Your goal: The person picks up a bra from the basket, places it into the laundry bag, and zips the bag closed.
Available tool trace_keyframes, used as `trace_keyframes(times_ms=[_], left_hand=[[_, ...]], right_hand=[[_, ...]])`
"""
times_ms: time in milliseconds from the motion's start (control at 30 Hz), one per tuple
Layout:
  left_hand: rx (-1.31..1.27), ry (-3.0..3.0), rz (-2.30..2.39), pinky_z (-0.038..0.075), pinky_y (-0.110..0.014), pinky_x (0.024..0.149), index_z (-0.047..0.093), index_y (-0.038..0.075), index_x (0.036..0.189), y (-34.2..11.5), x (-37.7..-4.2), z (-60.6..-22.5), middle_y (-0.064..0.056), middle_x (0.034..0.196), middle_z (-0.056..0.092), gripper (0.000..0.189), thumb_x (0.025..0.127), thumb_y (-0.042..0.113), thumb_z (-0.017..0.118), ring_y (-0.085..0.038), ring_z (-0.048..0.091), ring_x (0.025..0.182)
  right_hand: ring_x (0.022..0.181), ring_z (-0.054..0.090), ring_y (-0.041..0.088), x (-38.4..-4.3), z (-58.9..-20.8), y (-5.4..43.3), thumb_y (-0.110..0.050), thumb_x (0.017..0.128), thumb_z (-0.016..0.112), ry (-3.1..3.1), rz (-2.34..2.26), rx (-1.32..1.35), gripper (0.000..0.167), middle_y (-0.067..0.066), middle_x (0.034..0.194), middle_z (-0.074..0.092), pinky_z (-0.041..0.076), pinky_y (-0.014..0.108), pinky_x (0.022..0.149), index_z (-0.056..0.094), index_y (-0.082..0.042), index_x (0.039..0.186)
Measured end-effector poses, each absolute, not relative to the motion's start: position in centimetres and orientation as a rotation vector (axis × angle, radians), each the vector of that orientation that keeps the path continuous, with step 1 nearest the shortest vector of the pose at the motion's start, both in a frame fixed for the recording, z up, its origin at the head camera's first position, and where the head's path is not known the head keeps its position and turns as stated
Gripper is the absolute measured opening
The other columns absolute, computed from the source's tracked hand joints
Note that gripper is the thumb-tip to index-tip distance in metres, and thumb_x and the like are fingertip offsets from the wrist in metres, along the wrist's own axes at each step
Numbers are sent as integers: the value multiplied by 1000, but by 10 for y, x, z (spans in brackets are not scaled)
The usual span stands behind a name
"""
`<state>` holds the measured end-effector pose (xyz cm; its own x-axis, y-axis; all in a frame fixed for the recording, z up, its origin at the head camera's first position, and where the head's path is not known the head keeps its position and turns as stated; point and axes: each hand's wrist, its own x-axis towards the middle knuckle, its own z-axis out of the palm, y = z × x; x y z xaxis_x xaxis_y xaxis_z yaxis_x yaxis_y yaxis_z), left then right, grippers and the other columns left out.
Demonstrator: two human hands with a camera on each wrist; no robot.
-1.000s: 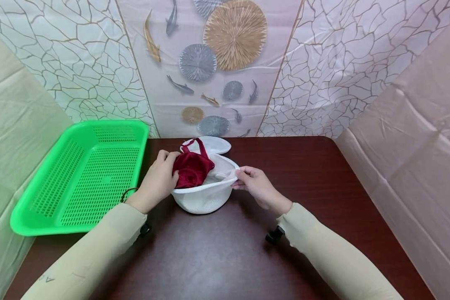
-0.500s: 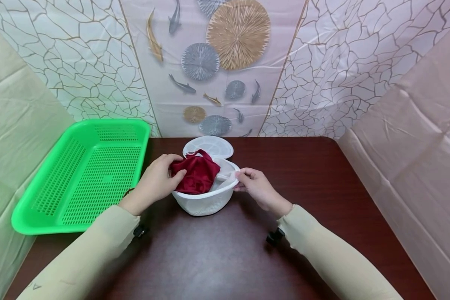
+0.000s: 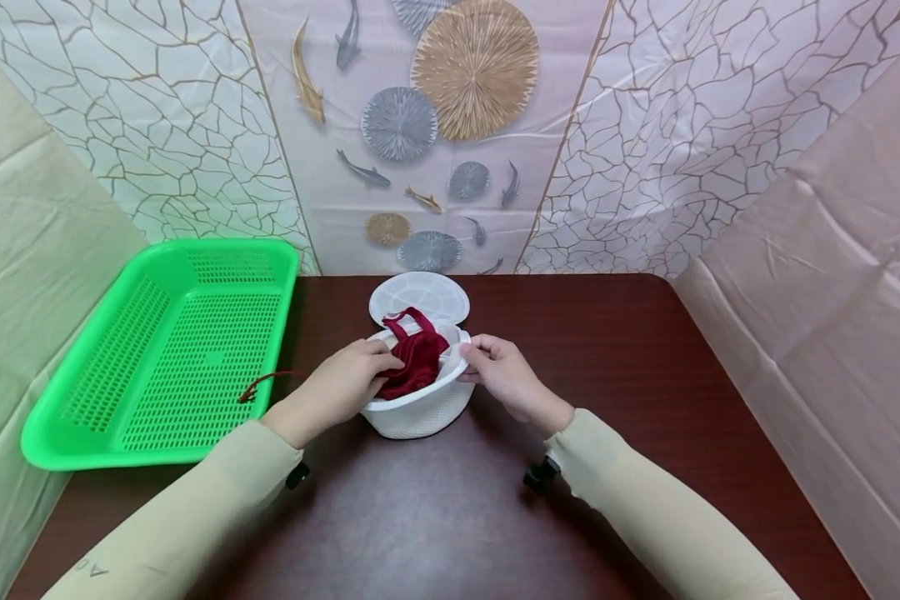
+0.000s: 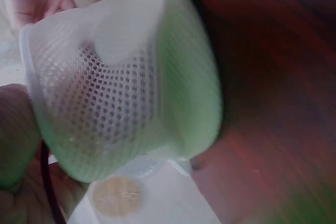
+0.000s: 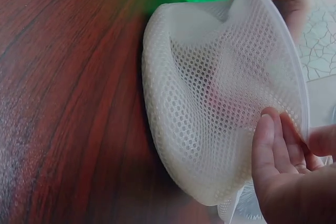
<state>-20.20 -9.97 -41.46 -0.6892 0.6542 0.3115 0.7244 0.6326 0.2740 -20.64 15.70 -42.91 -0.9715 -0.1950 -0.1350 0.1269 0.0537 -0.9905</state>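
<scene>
A dark red satin bra point(image 3: 417, 360) lies partly inside a white mesh wash bag point(image 3: 420, 417), its strap looping up at the back. My left hand point(image 3: 348, 379) reaches over the bag's left rim, fingers curled onto the bra's near left part; the fingertips are hidden in the folds. On the opposite side my right hand point(image 3: 506, 375) pinches the white rim between thumb and fingers, and in the right wrist view its fingers point(image 5: 270, 145) lie against the outside of the mesh. The bag's round lid point(image 3: 420, 296) is folded back behind the opening.
A large green plastic basket point(image 3: 288, 317) stands on the left of the dark wooden table point(image 3: 607, 350). A thin red cord point(image 3: 258, 385) hangs at my left wrist, in front of the basket's edge. Patterned and plain cloth walls point(image 3: 660, 150) close in the back and sides.
The bra has shifted right and sunk lower into the bag under my left hand, which has moved right. The right hand keeps its grip on the rim. The lid now lies flatter behind.
</scene>
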Motion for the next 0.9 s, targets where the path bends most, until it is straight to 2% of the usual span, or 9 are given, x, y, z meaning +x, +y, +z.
trace_keyframes(times_ms=[133, 267, 367, 667, 900], left_hand=[[-1104, -2730, -544, 50, -37, 84, 72, 9, 107, -106, -202, -418, -6, 103, 65, 22, 84, 5, 71, -24, 61, 93], [-1015, -2786, -593, 48, -40, 88, 68, 5, 117, -116, -203, -404, -8, 109, 64, 31, 87, 15, 70, -26, 59, 99], [-964, -2815, -658, 48, -41, 86, 65, 4, 121, -127, -202, -389, -8, 108, 64, 37, 89, 20, 71, -25, 58, 96], [-904, -2939, -702, 48, -44, 90, 66, 5, 118, -166, -195, -372, -7, 112, 64, 40, 86, 28, 74, -25, 58, 104], [-874, -3001, -617, 48, -42, 83, 70, 9, 105, -181, -190, -372, -4, 100, 64, 27, 82, 19, 78, -25, 55, 97]], right_hand=[[82, 66, 18, -207, -429, 159, -11, 100, 52, 2100, -2013, -62, 23, 16, 95, 67, 55, 38, 80, 59, 9, 110], [81, 66, 18, -207, -430, 163, -11, 100, 52, 2108, -2016, -57, 22, 15, 94, 66, 55, 38, 79, 59, 8, 109], [81, 66, 18, -208, -431, 166, -11, 100, 52, 2114, -2019, -62, 22, 13, 93, 66, 55, 38, 79, 59, 9, 108], [80, 65, 17, -209, -433, 168, -10, 100, 52, 2118, -2012, -70, 22, 13, 93, 66, 55, 37, 78, 59, 9, 109], [81, 66, 18, -209, -431, 168, -11, 100, 52, 2115, -2001, -67, 23, 14, 93, 66, 55, 38, 79, 59, 9, 110]])
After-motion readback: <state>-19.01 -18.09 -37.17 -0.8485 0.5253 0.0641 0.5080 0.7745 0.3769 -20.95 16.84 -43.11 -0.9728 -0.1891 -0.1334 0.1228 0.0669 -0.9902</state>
